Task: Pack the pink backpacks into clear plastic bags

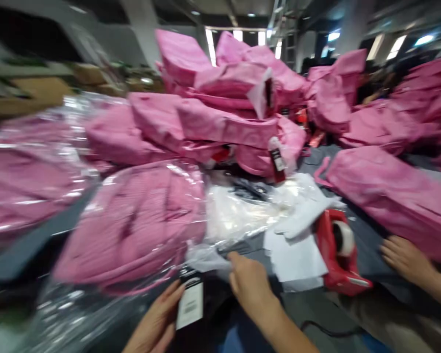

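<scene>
Table (367, 245); left hand (158, 316) (closed) on tag (191, 301)

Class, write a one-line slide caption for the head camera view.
Left hand holding a printed tag beside a plastic-wrapped pink bag, right hand close by.

the wrapped bag (143, 223) at eight o'clock is pink; the bag at three (385, 196) is pink with faint curved markings. near six, a tag (190, 301) is white below, black on top. the tape dispenser (329, 250) at four is red, its roll (347, 239) white.
</scene>
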`<action>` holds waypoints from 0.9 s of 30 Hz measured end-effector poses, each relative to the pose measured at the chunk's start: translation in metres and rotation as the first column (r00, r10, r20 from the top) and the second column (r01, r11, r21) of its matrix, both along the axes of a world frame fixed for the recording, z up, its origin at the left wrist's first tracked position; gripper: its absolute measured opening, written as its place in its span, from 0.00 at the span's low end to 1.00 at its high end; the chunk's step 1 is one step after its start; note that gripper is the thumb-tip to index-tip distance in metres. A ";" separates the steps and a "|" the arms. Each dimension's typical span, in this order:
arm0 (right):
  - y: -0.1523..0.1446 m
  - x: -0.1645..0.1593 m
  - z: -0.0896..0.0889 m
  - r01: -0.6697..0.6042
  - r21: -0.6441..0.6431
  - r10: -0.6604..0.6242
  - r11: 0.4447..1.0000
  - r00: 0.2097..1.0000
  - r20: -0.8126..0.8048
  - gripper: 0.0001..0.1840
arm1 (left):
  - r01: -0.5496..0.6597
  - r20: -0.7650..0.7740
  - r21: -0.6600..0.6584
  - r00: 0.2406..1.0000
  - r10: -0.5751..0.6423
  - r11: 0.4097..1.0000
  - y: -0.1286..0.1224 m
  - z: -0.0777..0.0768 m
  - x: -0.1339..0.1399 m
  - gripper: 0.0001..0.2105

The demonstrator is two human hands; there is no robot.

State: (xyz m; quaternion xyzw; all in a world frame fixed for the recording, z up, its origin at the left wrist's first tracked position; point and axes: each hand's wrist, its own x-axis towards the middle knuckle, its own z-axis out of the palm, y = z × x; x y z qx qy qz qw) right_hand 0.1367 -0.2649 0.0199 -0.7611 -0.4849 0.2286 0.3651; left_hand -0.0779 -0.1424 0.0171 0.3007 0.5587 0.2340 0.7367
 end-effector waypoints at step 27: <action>-0.057 -0.031 -0.043 -0.129 0.075 0.139 0.989 0.615 -0.776 0.38 | 0.146 0.240 0.165 0.953 -0.183 0.975 -0.021 -0.016 0.042 0.27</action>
